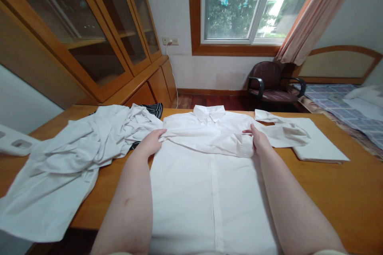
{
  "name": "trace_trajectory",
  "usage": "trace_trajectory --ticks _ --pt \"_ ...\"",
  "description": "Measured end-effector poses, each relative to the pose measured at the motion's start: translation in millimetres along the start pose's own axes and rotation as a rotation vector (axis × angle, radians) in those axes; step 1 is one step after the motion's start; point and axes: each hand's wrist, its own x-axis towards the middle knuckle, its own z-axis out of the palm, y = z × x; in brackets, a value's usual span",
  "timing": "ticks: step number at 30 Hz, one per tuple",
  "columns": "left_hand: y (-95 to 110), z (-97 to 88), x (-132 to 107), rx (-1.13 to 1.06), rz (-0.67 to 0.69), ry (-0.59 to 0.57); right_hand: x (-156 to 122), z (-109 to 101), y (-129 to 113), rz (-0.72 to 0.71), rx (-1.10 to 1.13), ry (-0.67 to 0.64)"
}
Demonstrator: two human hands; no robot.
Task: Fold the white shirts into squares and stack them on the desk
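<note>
A white button-up shirt (185,191) lies front up on the table, its collar (209,114) at the far edge. One sleeve (209,139) is folded across the chest, with its cuff towards the right side. My left hand (154,142) pinches the shirt at its left edge, by the fold of that sleeve. On the other side, my right hand (260,140) grips the cuff end, thumb uppermost; some of its fingers are hidden. The other sleeve (289,133) stretches out to the right, bent, partly over a folded white cloth (324,145).
Crumpled white garments (74,155) lie on the left of the wooden table (353,195), with black striped cloth (155,109) behind. A white slotted object (18,143) is at far left. Beyond stand a glass-door cabinet (125,40), an office chair (271,83) and a bed (338,103).
</note>
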Motion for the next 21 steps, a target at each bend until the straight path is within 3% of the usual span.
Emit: trace_trajectory --ticks 3,6,9,12,21 --pt "-2 -3.7 1 0.018 -0.121 0.079 -5 -3 -7 -0.019 0.186 -0.011" --pt "-2 -7.4 -1 0.034 -0.24 0.109 -16 -9 -15 -0.084 0.104 -0.124" --pt "1 -10.2 -3 0.027 -0.226 0.053 -22 -15 -19 -0.071 -0.129 -0.247" --pt "5 -11.7 -4 -0.012 -0.177 0.011 -22 -18 -18 -0.025 -0.313 -0.213" --pt "7 -18.0 -7 -0.115 -0.331 0.085 -25 -34 -20 0.073 -0.163 -0.277"
